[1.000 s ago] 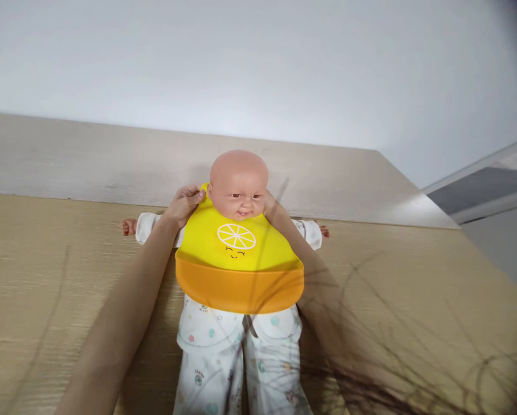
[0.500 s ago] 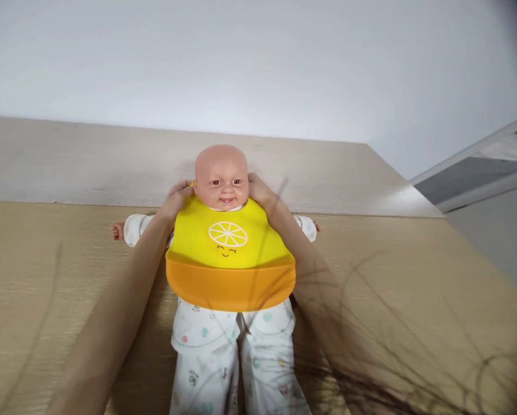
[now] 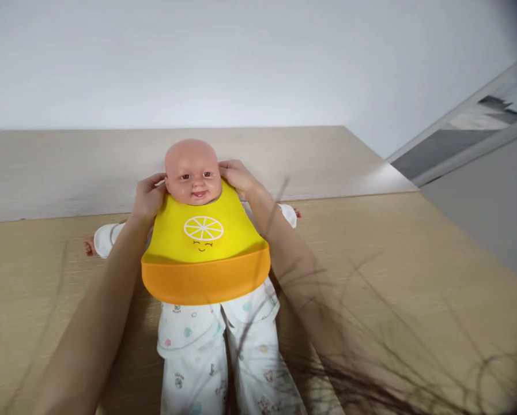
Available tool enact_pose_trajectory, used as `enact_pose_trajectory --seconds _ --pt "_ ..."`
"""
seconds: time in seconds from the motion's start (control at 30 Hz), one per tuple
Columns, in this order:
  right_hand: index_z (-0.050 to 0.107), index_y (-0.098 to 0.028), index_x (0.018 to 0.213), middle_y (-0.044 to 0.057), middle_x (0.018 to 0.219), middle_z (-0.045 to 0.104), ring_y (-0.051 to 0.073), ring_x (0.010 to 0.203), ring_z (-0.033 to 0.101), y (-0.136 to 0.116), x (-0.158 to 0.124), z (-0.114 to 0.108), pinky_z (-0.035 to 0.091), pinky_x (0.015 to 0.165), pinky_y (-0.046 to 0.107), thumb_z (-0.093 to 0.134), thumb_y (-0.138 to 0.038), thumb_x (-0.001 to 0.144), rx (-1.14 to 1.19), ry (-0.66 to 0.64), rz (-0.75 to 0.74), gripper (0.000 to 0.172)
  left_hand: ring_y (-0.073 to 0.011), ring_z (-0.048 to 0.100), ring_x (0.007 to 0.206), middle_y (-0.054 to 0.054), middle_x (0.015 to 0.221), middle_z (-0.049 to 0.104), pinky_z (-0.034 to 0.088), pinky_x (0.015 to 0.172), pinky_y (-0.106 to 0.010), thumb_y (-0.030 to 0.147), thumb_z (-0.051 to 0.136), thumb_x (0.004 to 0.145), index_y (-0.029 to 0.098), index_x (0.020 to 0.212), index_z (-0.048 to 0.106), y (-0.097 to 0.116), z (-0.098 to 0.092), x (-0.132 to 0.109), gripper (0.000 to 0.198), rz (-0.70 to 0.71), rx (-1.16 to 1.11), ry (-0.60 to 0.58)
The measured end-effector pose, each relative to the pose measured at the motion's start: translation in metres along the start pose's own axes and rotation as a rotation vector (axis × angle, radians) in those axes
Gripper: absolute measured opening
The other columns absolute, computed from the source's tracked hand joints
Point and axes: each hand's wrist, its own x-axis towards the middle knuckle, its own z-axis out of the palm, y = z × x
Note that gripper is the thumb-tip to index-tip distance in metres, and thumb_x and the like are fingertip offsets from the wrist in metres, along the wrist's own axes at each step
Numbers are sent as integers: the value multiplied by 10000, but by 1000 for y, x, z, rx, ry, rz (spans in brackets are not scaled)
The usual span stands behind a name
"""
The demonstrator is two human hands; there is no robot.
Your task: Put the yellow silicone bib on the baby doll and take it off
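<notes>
A baby doll [image 3: 193, 167] in white printed pyjamas lies on its back on a wooden surface [image 3: 414, 259], arms spread. A yellow silicone bib [image 3: 204, 248] with an orange catch pocket and a lemon-slice face covers its chest. My left hand [image 3: 149, 196] grips the bib's neck strap at the doll's left side of the picture, beside the cheek. My right hand [image 3: 236, 174] holds the other strap end by the doll's opposite ear. Both hands' fingertips reach behind the neck and are hidden there.
A white wall [image 3: 241, 57] rises behind a pale raised ledge [image 3: 68, 167] at the surface's far side. A window sill or frame [image 3: 470, 132] runs at the right. Loose strands of hair [image 3: 370, 357] hang in front of the lens at lower right.
The view has shifted, so the doll sits further left and lower in the picture. My right hand came up from behind the shoulder to the ear; both hands closed in on the neck.
</notes>
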Motion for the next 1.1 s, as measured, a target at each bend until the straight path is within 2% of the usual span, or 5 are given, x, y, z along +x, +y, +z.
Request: enact_pose_trajectory --seconds 0.2,0.43,0.6,0.83,1.1 --pt "725 -136 761 27 831 738 159 743 630 2 4 0 481 626 212 559 -148 720 -30 13 -89 171 -171 629 653 -27 742 729 492 593 -253 273 744 614 181 887 802 1 -2 3 294 -3 -28 75" --pt "735 -142 742 24 821 730 178 826 647 4 10 4 500 735 229 524 -156 718 -164 106 -252 213 -171 634 655 -38 772 743 474 576 -247 273 738 634 181 902 797 -1 -5 5 289 21 42 42" --pt "734 -132 806 33 810 722 162 770 636 3 9 7 493 708 227 547 -178 759 -156 197 -156 199 -196 622 602 -38 692 701 464 560 -291 281 762 623 189 885 759 4 -1 0 278 -73 -7 66" --pt "742 -136 854 28 781 727 145 633 601 -3 -5 2 464 565 220 600 -217 765 69 -55 15 186 -186 614 579 -26 676 684 477 556 -296 286 796 545 171 833 731 7 -1 -3 317 -111 -52 31" --pt "753 -155 881 48 882 769 166 715 659 -2 -6 0 524 612 236 669 -243 783 128 -41 54 156 -188 660 720 -57 797 734 512 660 -287 256 813 539 139 899 748 6 -11 3 384 -142 -154 -34"
